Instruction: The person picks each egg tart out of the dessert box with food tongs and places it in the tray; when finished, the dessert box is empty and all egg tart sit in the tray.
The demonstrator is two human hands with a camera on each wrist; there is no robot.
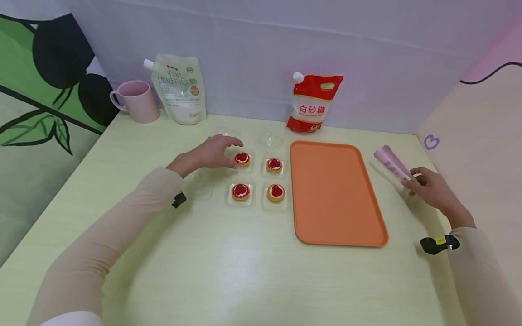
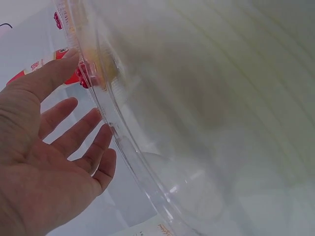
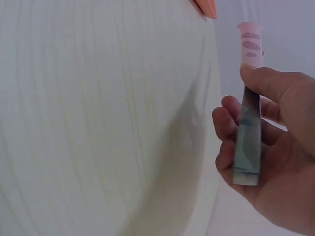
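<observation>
Small red-topped tarts sit in clear plastic boxes in the middle of the table, in two rows. My left hand (image 1: 214,151) reaches over the back left tart (image 1: 242,159), thumb and fingers apart around its near side. In the left wrist view the fingers (image 2: 88,132) are spread, with nothing between them, beside the clear plastic of a box (image 2: 133,160). At the right, my right hand (image 1: 432,188) grips food tongs (image 1: 393,163) with pink tips and a metal handle. The tong tips point up and away to the left, over the table.
An orange tray (image 1: 334,194) lies right of the tarts. Clear lids (image 1: 269,140) are behind the boxes. A pink mug (image 1: 140,102), a pale sugar pouch (image 1: 179,90) and a red sugar pouch (image 1: 314,104) stand along the back wall.
</observation>
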